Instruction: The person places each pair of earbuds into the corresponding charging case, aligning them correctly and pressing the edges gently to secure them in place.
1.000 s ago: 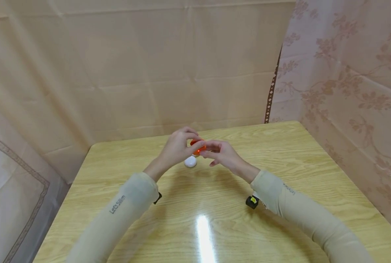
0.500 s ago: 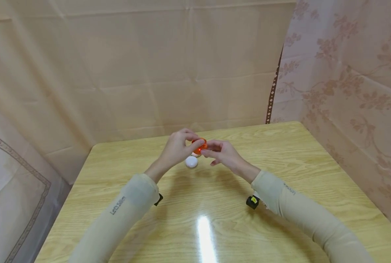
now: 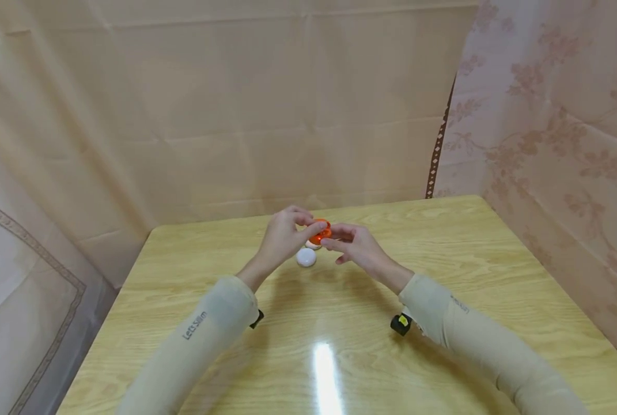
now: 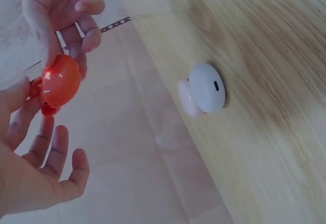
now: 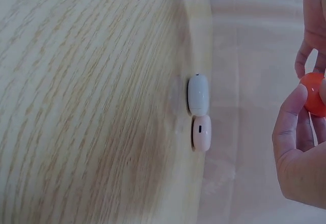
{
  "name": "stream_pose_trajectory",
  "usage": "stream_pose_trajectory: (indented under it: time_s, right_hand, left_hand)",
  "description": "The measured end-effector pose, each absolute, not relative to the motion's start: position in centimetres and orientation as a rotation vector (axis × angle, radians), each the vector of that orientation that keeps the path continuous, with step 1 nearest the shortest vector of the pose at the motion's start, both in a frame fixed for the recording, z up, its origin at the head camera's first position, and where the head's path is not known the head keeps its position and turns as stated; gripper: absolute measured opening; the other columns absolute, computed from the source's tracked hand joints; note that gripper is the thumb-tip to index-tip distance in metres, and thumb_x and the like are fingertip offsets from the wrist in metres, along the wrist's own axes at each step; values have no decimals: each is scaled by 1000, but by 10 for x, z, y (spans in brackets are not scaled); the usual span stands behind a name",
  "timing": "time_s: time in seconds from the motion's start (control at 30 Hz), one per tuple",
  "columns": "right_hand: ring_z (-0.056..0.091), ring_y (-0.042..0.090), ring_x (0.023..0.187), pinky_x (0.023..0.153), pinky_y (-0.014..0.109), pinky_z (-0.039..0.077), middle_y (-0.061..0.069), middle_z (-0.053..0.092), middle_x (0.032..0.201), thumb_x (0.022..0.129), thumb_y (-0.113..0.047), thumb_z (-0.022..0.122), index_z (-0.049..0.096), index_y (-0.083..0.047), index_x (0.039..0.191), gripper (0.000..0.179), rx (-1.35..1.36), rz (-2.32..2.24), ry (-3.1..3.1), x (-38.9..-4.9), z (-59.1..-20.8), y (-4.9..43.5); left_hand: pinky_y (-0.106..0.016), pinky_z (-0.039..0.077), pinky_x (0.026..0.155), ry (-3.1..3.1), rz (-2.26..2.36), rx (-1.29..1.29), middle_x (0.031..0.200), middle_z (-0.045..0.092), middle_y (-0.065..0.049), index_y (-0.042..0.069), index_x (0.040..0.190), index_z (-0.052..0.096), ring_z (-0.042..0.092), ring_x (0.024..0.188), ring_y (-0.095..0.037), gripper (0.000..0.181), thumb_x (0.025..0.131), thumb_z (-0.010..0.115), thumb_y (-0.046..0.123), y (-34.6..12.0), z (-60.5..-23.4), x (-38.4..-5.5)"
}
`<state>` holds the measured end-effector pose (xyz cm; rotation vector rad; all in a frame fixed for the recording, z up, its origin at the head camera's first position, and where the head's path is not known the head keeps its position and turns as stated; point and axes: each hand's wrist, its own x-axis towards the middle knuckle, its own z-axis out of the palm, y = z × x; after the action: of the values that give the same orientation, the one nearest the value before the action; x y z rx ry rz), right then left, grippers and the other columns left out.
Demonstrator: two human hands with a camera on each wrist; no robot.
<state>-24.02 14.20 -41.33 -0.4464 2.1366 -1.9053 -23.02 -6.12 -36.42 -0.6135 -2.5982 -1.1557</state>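
Observation:
Above the far part of the table, both hands hold a small glossy orange earbud case [image 4: 62, 80] with a lit red spot on it. My left hand [image 3: 282, 231] grips it from the left, thumb across its front. In the left wrist view, that thumb and forefinger pinch a small orange part [image 4: 35, 87] at the case's edge, which looks like an earbud. My right hand [image 3: 361, 248] holds the case's right side between thumb and fingertips. Below on the table lie a white earbud case [image 4: 206, 88] and a pale pink one [image 5: 202, 133], side by side.
The wooden table [image 3: 287, 346] ends just beyond the hands, with a beige curtain [image 3: 287, 115] hanging behind it. A flower-patterned curtain [image 3: 562, 144] hangs at the right. Black wrist cameras, one of them the right camera [image 3: 401, 324], sit under both forearms.
The orange case turns slightly between the fingers, showing more of its inside in the head view. Both hands keep their hold, and the head view shifts a little.

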Motion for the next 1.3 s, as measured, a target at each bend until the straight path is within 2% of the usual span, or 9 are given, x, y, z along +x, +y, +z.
stream_pose_trajectory:
  time_s: [0.23,0.37,0.6,0.73,0.97,1.3]
  right_hand:
    - [63,34,106,68,35,59,9,71,116,92,-21,78,67,-6,125,37,-449,-1921,2126,-241,-411,142]
    - [62,39,111,69,35,59,9,71,117,92,-22,78,67,-7,126,39,-448,-1911,2110,-239,-411,140]
    - [62,36,110,71,37,59,9,70,119,93,-24,77,66,-7,128,40,-472,-1894,2120,-240,-409,140]
    - [62,37,110,71,37,59,9,70,118,92,-25,78,65,-8,128,41,-468,-1884,2119,-239,-408,141]
    - [64,30,105,71,37,60,10,71,118,93,-24,77,65,-6,128,41,-465,-1886,2113,-239,-409,140]
    - [64,26,106,73,38,59,9,71,119,93,-27,76,65,-8,130,43,-492,-1864,2120,-241,-405,139]
  left_hand:
    - [-38,52,78,-2563,-1085,-634,108,70,-6,9,86,81,65,100,-23,22,91,79,30,-60,-362,-228]
    - [-38,52,80,-2543,-1074,-603,105,71,-6,9,81,80,65,99,-23,22,88,82,30,-61,-364,-227]
    - [-38,52,77,-2512,-1137,-548,103,71,-5,8,80,81,64,99,-23,23,84,86,30,-63,-366,-229]
    - [-39,51,79,-2511,-1162,-530,104,71,-3,9,79,81,64,100,-23,23,82,88,31,-63,-367,-229]
    - [-42,50,83,-2505,-1163,-512,103,73,-3,10,79,81,65,100,-22,22,81,88,31,-64,-369,-229]
    - [-35,48,74,-2508,-1159,-589,106,73,-3,13,83,82,65,101,-20,18,85,85,30,-66,-372,-233]
